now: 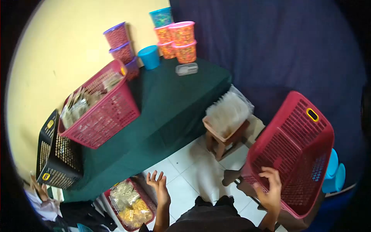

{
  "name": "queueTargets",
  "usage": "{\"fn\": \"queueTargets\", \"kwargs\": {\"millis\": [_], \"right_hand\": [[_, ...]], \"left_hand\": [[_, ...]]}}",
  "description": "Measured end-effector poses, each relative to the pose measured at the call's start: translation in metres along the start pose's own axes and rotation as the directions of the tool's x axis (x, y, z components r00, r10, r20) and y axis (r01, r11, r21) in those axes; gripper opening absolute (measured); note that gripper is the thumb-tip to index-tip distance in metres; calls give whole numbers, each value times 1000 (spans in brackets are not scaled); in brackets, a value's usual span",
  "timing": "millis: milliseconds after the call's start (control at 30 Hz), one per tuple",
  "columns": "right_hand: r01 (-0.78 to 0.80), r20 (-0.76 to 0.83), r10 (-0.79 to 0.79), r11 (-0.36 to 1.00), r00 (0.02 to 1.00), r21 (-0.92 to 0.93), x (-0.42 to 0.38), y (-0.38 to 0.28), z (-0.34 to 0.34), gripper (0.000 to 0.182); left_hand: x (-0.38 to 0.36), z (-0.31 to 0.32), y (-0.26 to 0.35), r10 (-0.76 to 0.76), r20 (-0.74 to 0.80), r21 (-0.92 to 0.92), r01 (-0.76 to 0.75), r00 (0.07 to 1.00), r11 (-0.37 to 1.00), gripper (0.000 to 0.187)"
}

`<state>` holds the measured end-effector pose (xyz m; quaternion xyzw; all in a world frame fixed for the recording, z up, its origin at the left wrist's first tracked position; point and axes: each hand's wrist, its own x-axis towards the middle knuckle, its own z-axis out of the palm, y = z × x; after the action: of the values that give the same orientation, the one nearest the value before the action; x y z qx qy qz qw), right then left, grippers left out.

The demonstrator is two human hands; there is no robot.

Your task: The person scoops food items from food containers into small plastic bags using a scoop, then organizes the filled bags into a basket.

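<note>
My left hand [159, 188] is raised over the tiled floor with its fingers apart and nothing in it. At the right, my right hand [271, 189] is at the near edge of a tilted dark red basket [284, 149], thumb and fingers spread apart. No contents show inside this basket. Between my left hand and the table, a low red crate [151, 207] on the floor holds clear bags of yellow and pale food. A pink container [216, 129] of clear plastic bags stands on a wooden stool [221, 149], beyond my hands.
The green-covered table [162, 104] bears a red basket [104, 121] of packets, stacked tubs [185, 52], a blue tub [149, 57] and a small clear box [186, 69]. A black basket [62, 158] stands at the left. Another person's arm [38, 189] shows lower left.
</note>
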<state>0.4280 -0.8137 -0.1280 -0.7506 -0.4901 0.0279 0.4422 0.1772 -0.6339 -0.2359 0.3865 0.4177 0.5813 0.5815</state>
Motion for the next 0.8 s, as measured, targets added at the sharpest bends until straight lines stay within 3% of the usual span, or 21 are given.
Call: {"fn": "queueTargets", "kwargs": {"millis": [67,133,200,267,300,333,400,533,600,633,800], "right_hand": [[82,121,-101,985,988,149,13,-9,35,27],[49,273,-105,978,956,203,31,-29,62,28],[117,319,-192,964,928,240,51,-37,90,27],[221,378,-340,920,861,324,74,-46,114,25],[238,385,-367,909,847,342,84,-50,125,25],[242,393,-376,905,839,350,95,-51,138,25],[278,424,-434,882,795,381,117,-50,164,26],[303,463,-503,845,730,441,166,-48,210,24],[326,445,-527,830,724,452,197,-53,222,24],[338,452,-545,820,706,461,213,-52,228,24],[337,471,-546,823,693,457,288,-42,247,23]], "left_hand": [[13,-14,0,68,-25,56,-67,997,996,60],[18,-11,10,97,-68,52,-94,993,994,53],[22,-21,22,116,-112,53,-110,987,993,47],[27,-41,30,-136,-12,171,136,991,976,26],[29,-31,30,-30,-138,157,52,990,986,12],[34,-36,29,-26,-153,156,51,988,986,12],[42,-51,23,-28,-152,-22,25,988,999,24],[77,-52,22,10,-448,-61,-42,894,997,46],[102,-49,26,153,-329,-41,-176,932,984,48],[116,-47,25,153,-415,-19,-176,897,984,48],[181,-7,31,161,-448,-37,-197,880,980,47]]}}
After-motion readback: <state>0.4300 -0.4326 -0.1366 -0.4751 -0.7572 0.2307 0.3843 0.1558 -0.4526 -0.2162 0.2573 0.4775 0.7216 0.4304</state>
